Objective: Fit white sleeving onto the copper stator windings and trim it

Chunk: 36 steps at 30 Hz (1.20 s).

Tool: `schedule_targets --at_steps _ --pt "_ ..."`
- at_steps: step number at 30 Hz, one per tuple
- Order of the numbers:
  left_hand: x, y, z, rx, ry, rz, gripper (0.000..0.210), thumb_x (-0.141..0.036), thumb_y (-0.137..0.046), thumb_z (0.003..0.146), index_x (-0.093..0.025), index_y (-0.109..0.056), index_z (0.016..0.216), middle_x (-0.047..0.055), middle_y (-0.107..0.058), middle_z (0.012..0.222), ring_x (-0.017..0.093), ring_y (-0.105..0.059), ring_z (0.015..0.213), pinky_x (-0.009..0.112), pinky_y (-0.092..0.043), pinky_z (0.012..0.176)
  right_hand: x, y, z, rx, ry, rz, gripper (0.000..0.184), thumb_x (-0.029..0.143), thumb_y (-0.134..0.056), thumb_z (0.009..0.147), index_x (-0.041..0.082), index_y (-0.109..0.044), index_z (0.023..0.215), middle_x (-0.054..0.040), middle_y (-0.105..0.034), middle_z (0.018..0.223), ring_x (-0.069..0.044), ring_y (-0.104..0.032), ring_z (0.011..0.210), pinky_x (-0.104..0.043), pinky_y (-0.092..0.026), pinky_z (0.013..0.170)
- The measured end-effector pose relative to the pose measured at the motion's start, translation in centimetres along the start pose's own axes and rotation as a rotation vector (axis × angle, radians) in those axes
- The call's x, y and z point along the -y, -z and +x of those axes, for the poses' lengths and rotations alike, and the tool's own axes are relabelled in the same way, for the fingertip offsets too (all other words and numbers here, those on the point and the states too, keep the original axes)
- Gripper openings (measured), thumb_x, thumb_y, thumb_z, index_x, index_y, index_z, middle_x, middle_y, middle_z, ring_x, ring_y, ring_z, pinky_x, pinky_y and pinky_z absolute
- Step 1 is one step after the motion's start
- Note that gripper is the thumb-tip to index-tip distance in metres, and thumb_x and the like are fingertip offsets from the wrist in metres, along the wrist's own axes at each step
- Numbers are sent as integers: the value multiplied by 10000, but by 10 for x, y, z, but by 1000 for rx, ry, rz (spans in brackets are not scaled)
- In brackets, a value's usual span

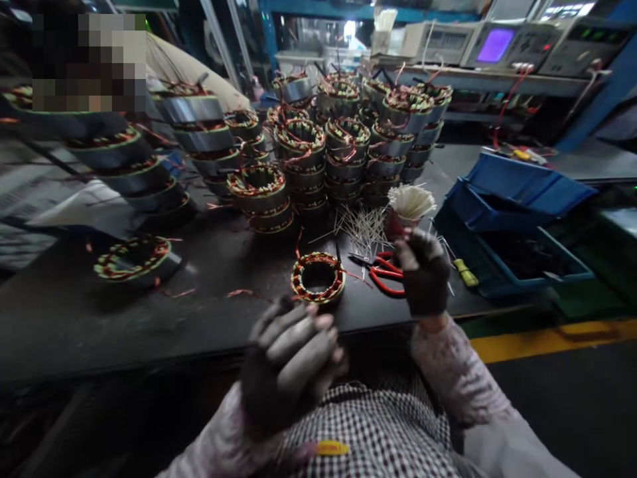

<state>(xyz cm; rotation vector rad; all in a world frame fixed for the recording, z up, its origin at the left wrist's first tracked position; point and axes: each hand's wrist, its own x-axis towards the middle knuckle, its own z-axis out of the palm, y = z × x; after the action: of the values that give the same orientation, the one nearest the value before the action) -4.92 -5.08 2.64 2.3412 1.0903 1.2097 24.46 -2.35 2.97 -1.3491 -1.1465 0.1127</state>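
Note:
A copper-wound motor stator (318,277) lies flat near the table's front edge, its wire leads sticking out. Just in front of it, my left hand (293,362) is raised in a dark glove with bare fingertips. Its fingers are curled together, and whatever they may hold is hidden. My right hand (425,273), gloved alike, hovers by the red-handled pliers (388,273) with its fingers closed; I cannot make out anything in them. Behind that hand stands a red cup (395,226) packed with white thin sleeves (411,201). More thin white strands (365,229) lie scattered beside it.
Stacks of stators (301,143) fill the back of the black table (213,318). Another stator (134,259) lies at left. Blue bins (532,192) and a yellow-handled tool (466,272) are at right. A person (89,63) is at upper left; instruments (502,48) line a shelf.

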Motion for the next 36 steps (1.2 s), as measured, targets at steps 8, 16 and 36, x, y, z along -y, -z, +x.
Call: schedule_targets --at_steps 8,16,36 --pt "42 -24 35 62 -171 204 148 -302 -701 995 -295 -838 1049 40 -868 1105 277 -799 1142 546 -500 1235 -30 -35 133 111 18 -591 212 332 -669 923 171 -773 1013 -180 -799 1119 -337 -709 1081 -578 -512 1134" --pt "39 -34 38 77 -66 55 53 -282 -800 907 -294 -831 949 8 -854 940 240 -800 961 512 -546 1173 -14 1 75 -139 181 -426 324 374 -461 1064 177 -711 1125 -146 -768 1051 -289 -728 1000 -499 -607 950" --pt "10 -60 28 -41 298 -11 243 -356 -723 981 -192 -792 1147 123 -837 1214 325 -740 1282 595 -501 1256 35 6 -98 390 111 40 195 254 -632 1031 285 -746 1186 -62 -833 989 -222 -805 827 -366 -684 792"
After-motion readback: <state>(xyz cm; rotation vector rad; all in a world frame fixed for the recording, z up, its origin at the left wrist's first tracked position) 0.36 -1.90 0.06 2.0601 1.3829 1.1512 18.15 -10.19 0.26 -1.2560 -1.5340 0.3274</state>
